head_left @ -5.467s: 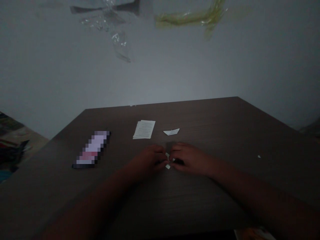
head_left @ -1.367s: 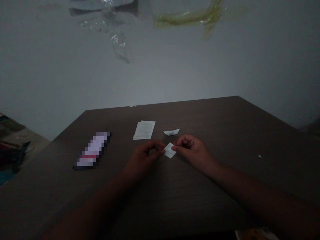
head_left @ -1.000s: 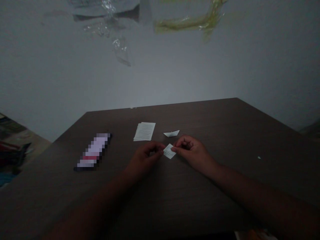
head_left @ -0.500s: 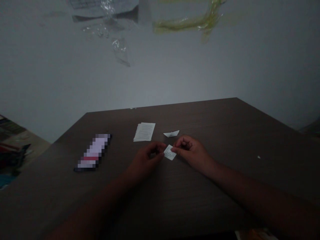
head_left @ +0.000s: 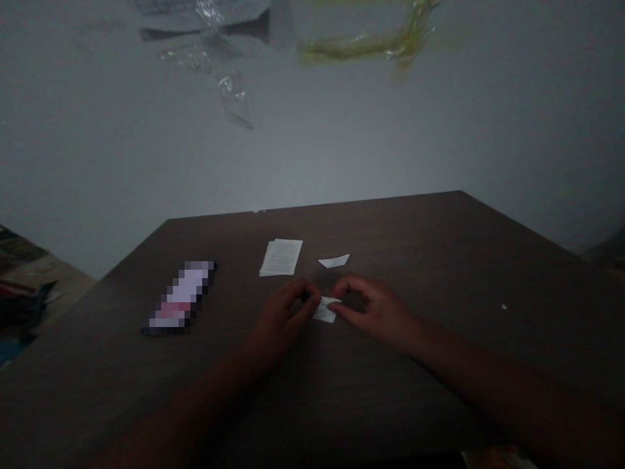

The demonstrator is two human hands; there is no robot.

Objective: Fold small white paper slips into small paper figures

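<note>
Dark brown wood-grain tabletop (head_left: 390, 238), grey wall (head_left: 390, 143).
Small folded white paper (head_left: 325, 314) with dark print; flat rectangular white paper stack (head_left: 282, 257) with fine grey text rows; white boat-shaped folded paper (head_left: 334, 262), faintly lined; rectangular phone (head_left: 180, 290), pixelated lilac with a pink band and black edges; strip of shiny yellow plastic tape (head_left: 349, 49).

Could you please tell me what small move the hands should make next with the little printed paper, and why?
Perhaps press along the upper edge of the small paper: the left hand holds one side and the right hand the other, both near that edge. Part of it is hidden, so any crease is hard to judge.
</note>
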